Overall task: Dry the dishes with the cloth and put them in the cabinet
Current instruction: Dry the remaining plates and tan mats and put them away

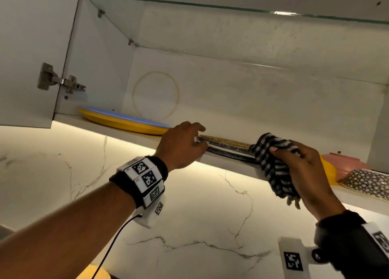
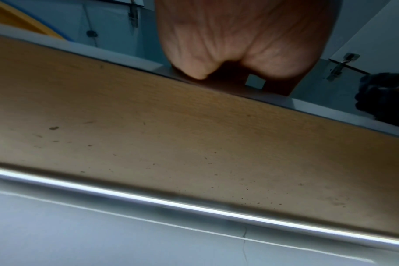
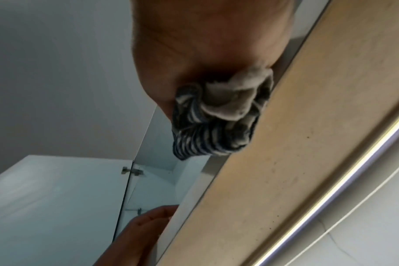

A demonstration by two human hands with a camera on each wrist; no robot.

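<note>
In the head view a flat speckled plate (image 1: 228, 147) with a dark rim lies on the front edge of the cabinet's bottom shelf (image 1: 130, 129). My left hand (image 1: 194, 138) grips its left end, thumb below and fingers over the rim. Its right end is covered by a black-and-white striped cloth (image 1: 273, 167), bunched in my right hand (image 1: 294, 158); whether that hand also grips the plate through the cloth is hidden. The right wrist view shows the cloth (image 3: 216, 124) bulging from my fist beside the shelf's underside. In the left wrist view only the heel of the left hand (image 2: 239, 45) shows.
A yellow plate (image 1: 117, 123) with a blue plate (image 1: 130, 116) on it sits at the shelf's left. A pink bowl (image 1: 347, 163), a yellow dish (image 1: 330, 171) and a dotted bowl (image 1: 366, 183) stand at the right. A glass shelf (image 1: 210, 6) spans above. The open cabinet door (image 1: 31, 57) hangs left.
</note>
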